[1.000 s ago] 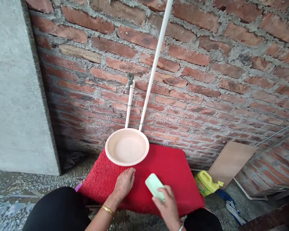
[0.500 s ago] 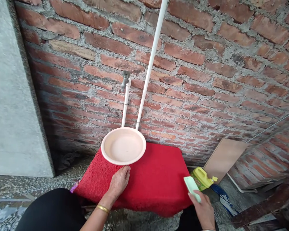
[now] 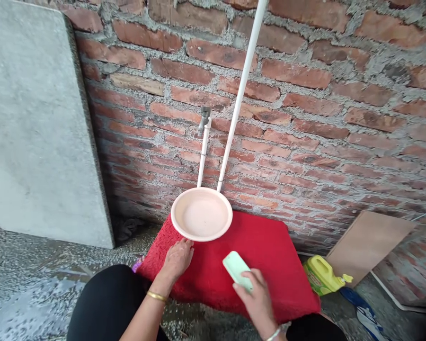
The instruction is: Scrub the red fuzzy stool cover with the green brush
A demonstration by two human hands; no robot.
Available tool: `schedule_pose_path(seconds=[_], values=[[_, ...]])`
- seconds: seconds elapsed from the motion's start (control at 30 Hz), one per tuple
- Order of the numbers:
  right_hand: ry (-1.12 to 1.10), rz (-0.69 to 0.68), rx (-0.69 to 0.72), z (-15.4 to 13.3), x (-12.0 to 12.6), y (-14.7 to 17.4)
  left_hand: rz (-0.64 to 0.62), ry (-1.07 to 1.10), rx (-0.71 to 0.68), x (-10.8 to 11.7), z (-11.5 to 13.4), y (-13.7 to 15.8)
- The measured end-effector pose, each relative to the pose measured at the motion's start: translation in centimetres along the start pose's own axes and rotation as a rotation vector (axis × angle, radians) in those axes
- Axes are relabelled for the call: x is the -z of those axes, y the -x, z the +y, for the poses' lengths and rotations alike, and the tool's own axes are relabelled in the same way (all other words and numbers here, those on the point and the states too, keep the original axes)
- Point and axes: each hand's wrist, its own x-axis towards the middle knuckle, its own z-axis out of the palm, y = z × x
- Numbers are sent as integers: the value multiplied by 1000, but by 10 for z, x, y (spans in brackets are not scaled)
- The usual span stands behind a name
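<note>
My right hand (image 3: 257, 300) grips a pale green oblong block (image 3: 237, 269) with rounded corners, its smooth face up. Its underside is hidden, so I cannot tell what kind of thing it is. It is over a red cloth (image 3: 262, 241), which covers a low stand. On the cloth's far left part is a pale pink basin (image 3: 202, 215), with little or nothing visible inside. My left hand (image 3: 179, 259), a gold bangle at its wrist, has its fingers curled at the basin's near rim. What those fingers hold, if anything, is hidden.
A grey tap (image 3: 204, 118) on a white pipe rises behind the basin, before a brick wall (image 3: 298, 128). A grey slab (image 3: 46, 123) leans at the left. On the right are a yellow jug (image 3: 324, 274), a brown board (image 3: 371, 241) and blue-and-white slippers (image 3: 365, 308). The floor is wet.
My right hand has brought the green block leftward, from the cloth's right edge to over its middle. My left hand stays close to the basin's rim. The view has swung left.
</note>
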Motion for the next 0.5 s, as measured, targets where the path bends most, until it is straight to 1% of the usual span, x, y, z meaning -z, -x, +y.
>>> schedule_pose_path(seconds=[0.07,0.13,0.2,0.23,0.3,0.37,0.43,0.5], values=[[39,-95,109,-42,-27,-2,26,-17,22,2,-4,-2],[93,-148,172,-72,-44,-4,50,-33,47,4,-7,-3],[136,-163,193,-82,-52,-6,69,-49,71,5,-8,-4],[150,-161,190,-80,-51,-8,77,-54,79,6,-7,-4],[154,-135,152,-61,-43,-13,93,-61,90,6,-6,-3],[125,-69,73,-28,-24,-19,111,-62,98,5,-4,-2],[91,29,-51,12,3,-22,132,-62,107,4,-2,-1],[100,145,-203,53,36,-21,162,-62,116,1,1,0]])
